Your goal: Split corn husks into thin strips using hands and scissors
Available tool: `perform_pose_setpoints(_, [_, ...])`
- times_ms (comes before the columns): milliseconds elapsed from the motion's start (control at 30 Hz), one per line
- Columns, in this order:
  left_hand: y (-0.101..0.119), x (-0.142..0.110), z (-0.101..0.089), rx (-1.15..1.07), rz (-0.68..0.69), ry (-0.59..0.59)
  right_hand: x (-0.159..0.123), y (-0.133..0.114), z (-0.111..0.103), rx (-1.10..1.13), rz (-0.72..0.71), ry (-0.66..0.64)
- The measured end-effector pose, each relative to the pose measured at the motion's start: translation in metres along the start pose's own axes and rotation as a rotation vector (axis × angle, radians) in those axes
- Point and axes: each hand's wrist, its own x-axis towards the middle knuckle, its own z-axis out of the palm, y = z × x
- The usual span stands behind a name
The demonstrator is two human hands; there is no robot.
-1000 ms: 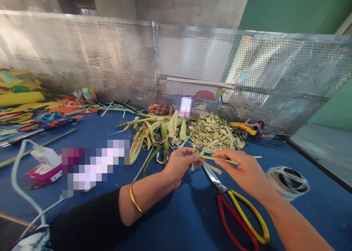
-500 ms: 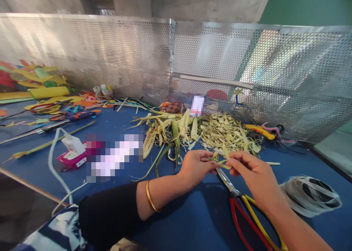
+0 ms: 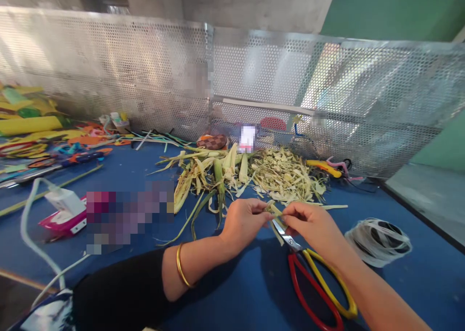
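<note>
My left hand [image 3: 245, 224] pinches a pale green strip of husk [image 3: 275, 210] between thumb and fingers. Close on its right, my right hand [image 3: 308, 222] grips the same strip with its fingertips. One end of the strip hangs down below the fingers. Just under both hands lie scissors [image 3: 296, 246] with one red and one yellow handle, blades pointing away from me, their tips partly hidden. Beyond the hands is a heap of shredded husk [image 3: 290, 173], with larger corn husks [image 3: 203, 176] to its left.
A coil of clear cord [image 3: 379, 241] lies right on the blue table [image 3: 225, 297]. Yellow-handled pliers or cutters [image 3: 327, 167] lie behind it. At left are a pink power strip [image 3: 65, 224] with a white plug and colourful scraps [image 3: 87, 137]. A perforated metal screen [image 3: 145, 74] stands behind.
The view has turned right, so the table things sit farther left. Both hands still hold the husk strip; its end now hangs lower beneath the fingers.
</note>
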Motion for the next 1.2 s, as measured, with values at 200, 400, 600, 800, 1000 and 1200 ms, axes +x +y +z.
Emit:
perform_pose_setpoints(200, [-0.005,0.002,0.0,0.035,0.034,0.01,0.002,0.005,0.0,0.044,0.035,-0.019])
perform_pose_setpoints(400, [-0.005,0.002,-0.001,0.071,0.072,0.023,0.001,0.002,0.0,0.04,0.024,-0.033])
perform_pose_setpoints(600, [-0.006,0.002,-0.001,0.047,0.065,0.036,-0.001,-0.003,-0.002,0.098,0.008,-0.065])
perform_pose_setpoints(800, [-0.007,0.002,-0.001,0.078,0.083,0.027,0.0,-0.002,-0.001,0.177,0.038,-0.083])
perform_pose_setpoints(1000, [-0.003,-0.003,0.0,0.174,0.086,-0.006,0.0,-0.002,0.003,0.187,0.099,-0.088])
perform_pose_setpoints(1200, [0.004,-0.005,-0.002,0.205,0.073,-0.197,-0.003,-0.007,0.002,0.289,0.073,-0.068])
